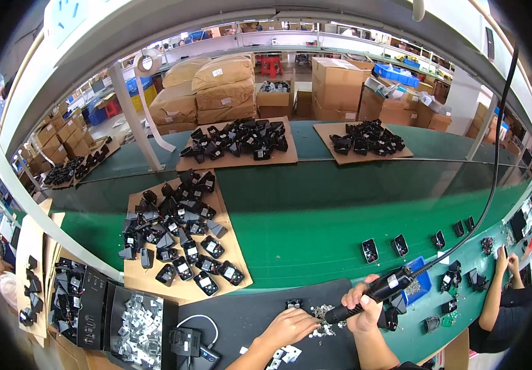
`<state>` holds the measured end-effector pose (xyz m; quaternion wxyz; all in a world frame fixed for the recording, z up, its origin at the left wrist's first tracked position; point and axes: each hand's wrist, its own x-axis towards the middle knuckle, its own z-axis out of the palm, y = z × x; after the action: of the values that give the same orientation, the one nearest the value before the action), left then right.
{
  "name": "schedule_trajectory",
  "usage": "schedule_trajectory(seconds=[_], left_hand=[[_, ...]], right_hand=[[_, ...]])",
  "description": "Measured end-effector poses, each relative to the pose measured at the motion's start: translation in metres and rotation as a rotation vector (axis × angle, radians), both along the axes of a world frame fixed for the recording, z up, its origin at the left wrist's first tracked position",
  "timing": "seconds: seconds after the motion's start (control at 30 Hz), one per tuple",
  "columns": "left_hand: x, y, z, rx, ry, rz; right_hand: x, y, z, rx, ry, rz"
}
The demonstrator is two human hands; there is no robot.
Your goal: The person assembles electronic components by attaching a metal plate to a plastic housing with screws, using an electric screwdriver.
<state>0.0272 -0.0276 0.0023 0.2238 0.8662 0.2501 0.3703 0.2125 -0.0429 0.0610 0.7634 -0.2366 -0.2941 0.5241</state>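
Observation:
My right hand [365, 311] is wrapped round a black electric screwdriver [392, 282], which is tilted with its nose toward the left and a cable leading up from its rear. My left hand [289, 328] is at the screwdriver's tip, fingers pressed together. What they hold, if anything, is too small to make out. Close by lies a pile of small screws [323, 332] on a dark mat [241, 316]. A small black housing [294, 303] sits just beyond my left hand. White and metal plates [287, 354] lie beside my left wrist.
Black housings [182, 228] crowd a cardboard sheet at the left. A black box [113, 320] holds metal plates. Several housings [400, 245] stand along the green belt [315, 216]. A blue bin [423, 283] lies right of the screwdriver. A co-worker's arms [494, 283] are at far right.

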Motion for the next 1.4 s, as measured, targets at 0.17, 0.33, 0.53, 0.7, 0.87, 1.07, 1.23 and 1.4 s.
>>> schedule_trajectory(seconds=[0.17,0.33,0.53,0.7,0.87,1.07,1.23,1.4], left_hand=[[0.0,-0.002,-0.002,-0.017,0.011,-0.019],[0.0,-0.003,0.0,-0.01,-0.001,-0.009],[0.001,-0.002,0.0,0.005,-0.002,-0.008],[0.0,-0.001,-0.001,0.003,0.014,-0.007],[0.001,0.0,0.0,0.0,0.022,-0.01],[-0.001,-0.002,0.0,0.0,0.012,-0.013],[0.0,-0.006,-0.002,-0.01,0.027,-0.021],[0.003,0.0,0.0,0.021,0.053,-0.034]], right_hand=[[0.001,0.0,0.0,-0.023,0.004,-0.011],[0.0,0.0,0.0,-0.02,0.001,-0.001],[0.0,-0.001,0.002,-0.029,0.01,-0.004],[0.0,0.0,0.001,-0.029,0.008,-0.007],[0.001,0.0,0.002,-0.027,0.0,-0.009],[-0.001,-0.001,0.002,-0.036,-0.014,-0.002],[-0.002,-0.008,0.004,-0.049,-0.029,-0.033],[-0.001,-0.005,0.003,-0.016,0.029,-0.062]])
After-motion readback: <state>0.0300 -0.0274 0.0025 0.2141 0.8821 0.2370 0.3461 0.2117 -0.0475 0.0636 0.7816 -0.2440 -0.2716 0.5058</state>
